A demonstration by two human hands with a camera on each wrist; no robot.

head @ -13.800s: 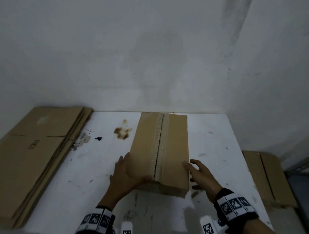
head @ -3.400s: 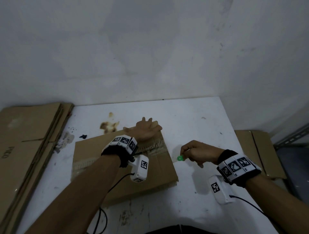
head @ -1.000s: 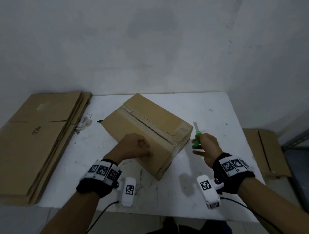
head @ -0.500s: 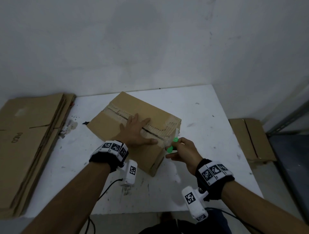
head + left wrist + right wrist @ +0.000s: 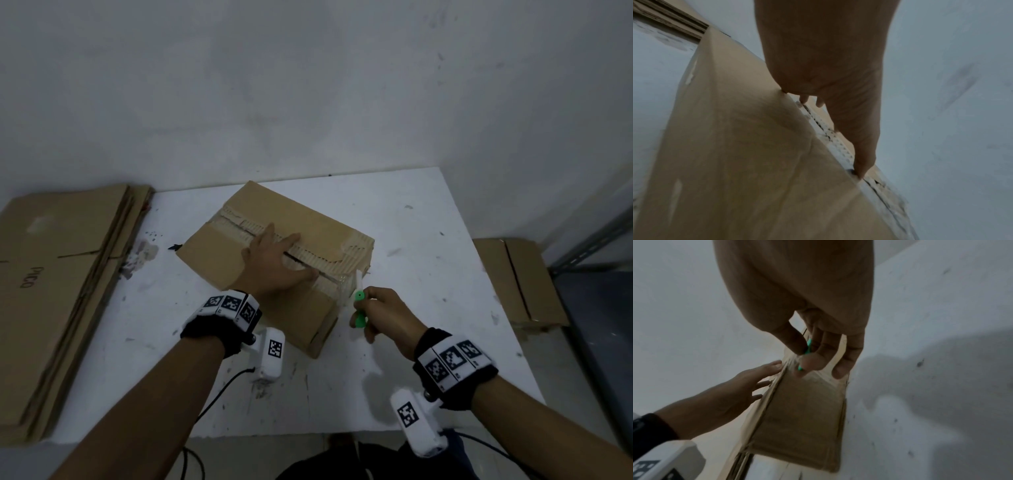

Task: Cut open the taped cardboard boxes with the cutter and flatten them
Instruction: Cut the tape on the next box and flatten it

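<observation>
A brown cardboard box [image 5: 322, 219] lies askew in the middle of the white table [image 5: 428, 240], its taped centre seam torn and ragged. My left hand [image 5: 277, 260] presses flat on the box top with straight fingers spread over the seam; the left wrist view shows the thumb [image 5: 861, 159] lying along the tape. My right hand [image 5: 380, 311] grips a green-handled cutter [image 5: 359, 308], whose blade points up at the box's near right end by the taped seam. In the right wrist view the cutter [image 5: 807, 347] shows only as a green sliver between the fingers over the box end [image 5: 805, 418].
A stack of flattened cardboard [image 5: 58, 284] lies along the table's left side. Another flattened box [image 5: 517, 281] sits on the floor to the right, beside a grey metal rack edge [image 5: 589, 240]. Walls close off the far and right sides.
Over the last second my left hand went from a fist at the box's side to lying flat on top. My right hand brought the cutter in to the box's near right end.
</observation>
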